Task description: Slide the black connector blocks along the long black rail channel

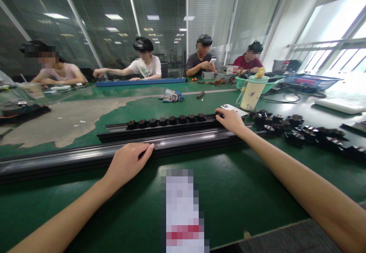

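Observation:
Two long black rails lie across the green table. The nearer rail has a glossy, see-through-looking top, and my left hand is curled on its near edge, thumb and fingers pressed together. The farther, shorter rail carries a row of several small black round parts. At the right end of that row, my right hand has its fingers closed on another small black part, partly covered by the fingertips. A white phone lies just behind my right hand.
Many loose black parts are spread to the right. Behind stand a cream tumbler and a blue basket; grey gloves lie mid-table. Several people sit opposite, one by a blue bar. A blurred pale strip is in front.

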A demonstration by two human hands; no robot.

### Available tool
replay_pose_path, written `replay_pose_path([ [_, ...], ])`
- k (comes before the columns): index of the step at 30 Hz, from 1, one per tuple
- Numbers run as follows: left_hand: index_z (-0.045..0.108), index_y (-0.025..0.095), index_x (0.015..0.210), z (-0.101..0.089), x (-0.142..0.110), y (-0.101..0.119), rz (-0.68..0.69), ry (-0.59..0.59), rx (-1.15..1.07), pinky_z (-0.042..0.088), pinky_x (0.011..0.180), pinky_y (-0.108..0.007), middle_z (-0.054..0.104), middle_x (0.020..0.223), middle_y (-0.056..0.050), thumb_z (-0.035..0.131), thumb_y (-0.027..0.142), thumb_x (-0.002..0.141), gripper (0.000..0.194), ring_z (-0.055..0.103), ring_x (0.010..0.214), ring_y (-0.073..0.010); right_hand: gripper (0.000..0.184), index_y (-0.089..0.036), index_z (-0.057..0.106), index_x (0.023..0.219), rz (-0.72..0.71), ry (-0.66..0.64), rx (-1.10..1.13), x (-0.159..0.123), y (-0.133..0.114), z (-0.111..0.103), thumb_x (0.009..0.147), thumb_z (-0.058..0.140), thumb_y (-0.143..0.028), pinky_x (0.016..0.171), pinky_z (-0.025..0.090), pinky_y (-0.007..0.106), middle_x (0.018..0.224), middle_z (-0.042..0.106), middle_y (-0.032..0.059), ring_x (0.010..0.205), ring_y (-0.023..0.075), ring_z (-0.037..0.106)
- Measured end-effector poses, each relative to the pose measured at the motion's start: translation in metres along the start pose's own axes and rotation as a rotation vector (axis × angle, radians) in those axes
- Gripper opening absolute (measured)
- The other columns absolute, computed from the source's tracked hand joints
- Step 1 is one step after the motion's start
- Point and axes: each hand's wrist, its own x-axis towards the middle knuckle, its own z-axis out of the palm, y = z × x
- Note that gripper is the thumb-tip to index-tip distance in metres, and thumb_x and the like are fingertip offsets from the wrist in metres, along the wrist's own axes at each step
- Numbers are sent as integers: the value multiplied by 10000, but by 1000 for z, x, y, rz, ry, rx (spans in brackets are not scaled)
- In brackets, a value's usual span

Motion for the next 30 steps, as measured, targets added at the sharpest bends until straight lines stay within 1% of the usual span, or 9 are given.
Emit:
replay_pose_path([
  [6,779,233,981,-1,-1,0,-17,-15,-2,519,923,-382,786,1115,-73,267,567,1025,613,716,1049,-287,401,-240,698,1247,-30,5,58,2,6,2,936,488,-383,901,473,350,1097,728,82,992,248,644],
  [10,781,231,989,-1,-1,1,-23,-11,-6,519,927,-389,785,1119,-77,267,571,1022,617,713,1058,-295,383,-242,671,1245,-63,-27,67,3,7,2,943,497,-402,966,465,394,1144,710,96,1070,260,619],
  [12,781,233,986,-2,-1,1,-21,-12,-12,520,924,-387,784,1121,-78,273,570,1021,611,714,1056,-295,394,-273,637,1277,-32,-53,47,3,7,3,953,484,-438,1021,436,498,1195,691,95,1147,295,588],
  [15,779,237,974,-3,0,2,-25,-14,-13,519,921,-389,788,1106,-79,272,569,1020,609,716,1048,-297,422,-324,586,1319,57,-88,26,2,5,4,967,440,-506,1039,310,725,1262,659,90,1226,365,537],
  [17,778,240,962,-3,-1,3,-28,-15,-12,519,917,-388,789,1102,-77,269,570,1020,609,717,1045,-296,438,-329,566,1329,91,-114,45,1,4,4,965,424,-529,1018,246,798,1300,635,100,1249,390,518],
  [21,781,230,975,-2,-2,2,-24,-9,-4,521,920,-393,785,1114,-85,273,559,1025,608,717,1051,-300,554,-292,483,1435,150,-124,68,0,2,4,956,422,-563,1026,218,823,1359,596,147,1296,412,485],
  [23,783,225,977,-2,-1,1,-18,-6,0,522,922,-398,785,1113,-89,276,560,1027,610,718,1047,-304,606,-280,461,1472,175,-124,40,0,1,3,956,413,-593,1040,184,834,1416,564,153,1333,423,454],
  [26,785,225,964,-2,-1,1,-5,-6,-3,524,919,-397,788,1099,-88,269,564,1029,621,720,1037,-303,575,-317,508,1446,163,-149,-3,0,1,3,968,383,-610,1033,159,853,1485,521,108,1377,428,410],
  [30,783,229,967,-2,0,2,-5,-5,0,521,917,-389,788,1097,-84,262,565,1031,623,720,1042,-296,517,-324,568,1378,164,-163,-11,0,2,2,979,382,-594,1020,171,859,1446,553,93,1357,414,432],
])
